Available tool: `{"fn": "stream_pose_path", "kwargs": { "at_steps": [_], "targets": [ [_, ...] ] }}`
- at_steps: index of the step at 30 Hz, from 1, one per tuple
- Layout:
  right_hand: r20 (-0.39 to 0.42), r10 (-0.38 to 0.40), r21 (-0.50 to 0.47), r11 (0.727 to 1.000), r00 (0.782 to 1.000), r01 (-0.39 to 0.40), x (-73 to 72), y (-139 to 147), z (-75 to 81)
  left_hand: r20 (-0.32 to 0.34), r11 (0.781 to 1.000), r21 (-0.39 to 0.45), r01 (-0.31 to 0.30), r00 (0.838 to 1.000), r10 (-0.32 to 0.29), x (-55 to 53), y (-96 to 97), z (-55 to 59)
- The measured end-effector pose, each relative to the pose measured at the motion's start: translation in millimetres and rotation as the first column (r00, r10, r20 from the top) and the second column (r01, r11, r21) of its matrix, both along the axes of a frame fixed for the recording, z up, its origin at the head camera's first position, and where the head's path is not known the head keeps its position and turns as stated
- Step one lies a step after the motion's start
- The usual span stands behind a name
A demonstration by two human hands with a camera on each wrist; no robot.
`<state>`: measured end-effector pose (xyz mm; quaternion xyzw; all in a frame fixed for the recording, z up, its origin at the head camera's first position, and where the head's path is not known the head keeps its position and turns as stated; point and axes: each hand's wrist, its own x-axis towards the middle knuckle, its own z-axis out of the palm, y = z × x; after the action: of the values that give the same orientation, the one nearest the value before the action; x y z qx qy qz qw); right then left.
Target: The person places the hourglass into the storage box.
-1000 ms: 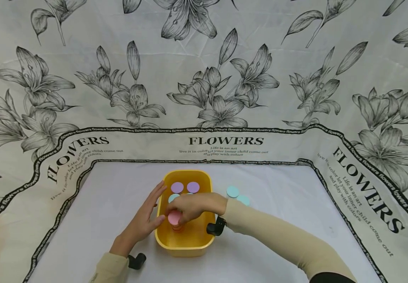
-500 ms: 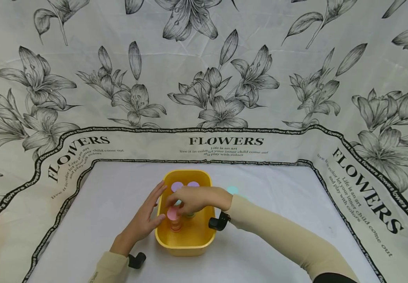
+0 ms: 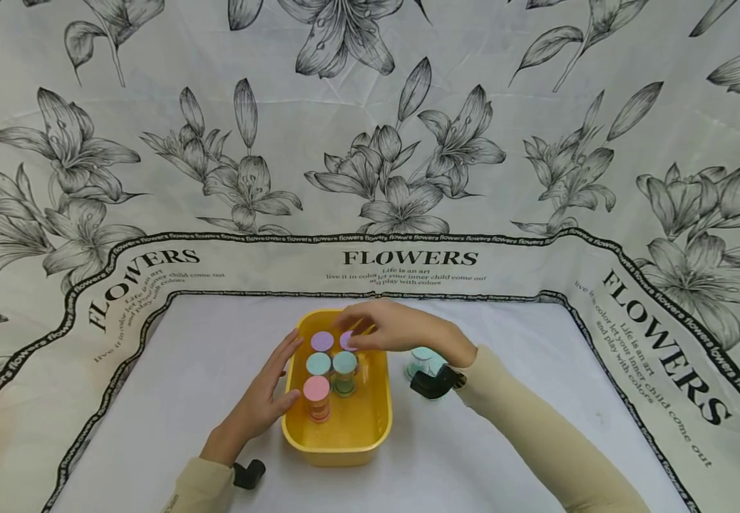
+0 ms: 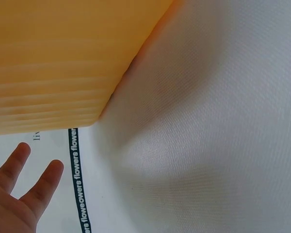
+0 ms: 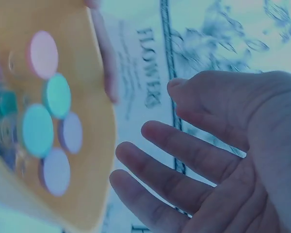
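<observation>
In the head view your right grip [image 3: 396, 328] hangs over the upper right of the yellow container [image 3: 336, 457], fingers loosely bent and apart, with nothing in hold; the right wrist view shows them spread. Your left grip [image 3: 256, 402] lies at the container's left rim, fingers stretched and thumb spread, with no jar in hold. The container stands on the white tabletop [image 3: 485, 456], just below the frame's centre. Inside, two purple-lidded jars [image 3: 321, 341] sit uppermost, the right one partly behind your fingers; two mint-lidded jars [image 3: 344, 363] come below them, and one pink-lidded jar [image 3: 316, 389] stands upright lower left. Right of the container, two mint-topped jars [image 3: 419, 363] are on the tabletop, partly hidden by your black wrist camera [image 3: 433, 383]
</observation>
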<state>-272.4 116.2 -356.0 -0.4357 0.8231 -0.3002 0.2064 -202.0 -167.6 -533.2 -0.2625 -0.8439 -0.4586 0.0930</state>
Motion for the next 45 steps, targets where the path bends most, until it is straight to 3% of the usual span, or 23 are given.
{"fn": "stream_pose_path", "kwargs": {
  "at_steps": [6,16,23,32,45],
  "targets": [
    [0.008,-0.143,-0.044,0.989,0.990,0.143,-3.8,36.8,-1.2,-0.003,1.000,-0.009,-0.024,1.000,0.024,0.4,0.2,-0.3],
    [-0.038,-0.272,0.028,0.962,0.962,0.273,-17.6,84.6,-44.5,0.013,1.000,-0.006,-0.029,1.000,0.029,1.9,0.0,-3.4],
    [-0.034,-0.321,0.078,0.943,0.946,0.323,-21.8,101.6,-58.2,0.023,1.000,-0.005,-0.023,0.999,0.023,3.5,1.5,-2.9],
    [0.066,-0.365,0.137,0.925,0.929,0.354,-24.6,111.5,-70.9,-0.005,1.000,-0.011,-0.021,1.000,0.021,1.7,1.4,-3.9],
    [0.132,-0.441,0.136,0.895,0.888,0.424,-24.5,118.3,-94.9,0.009,1.000,0.015,-0.019,1.000,0.018,1.7,4.3,-4.0]
  ]
}}
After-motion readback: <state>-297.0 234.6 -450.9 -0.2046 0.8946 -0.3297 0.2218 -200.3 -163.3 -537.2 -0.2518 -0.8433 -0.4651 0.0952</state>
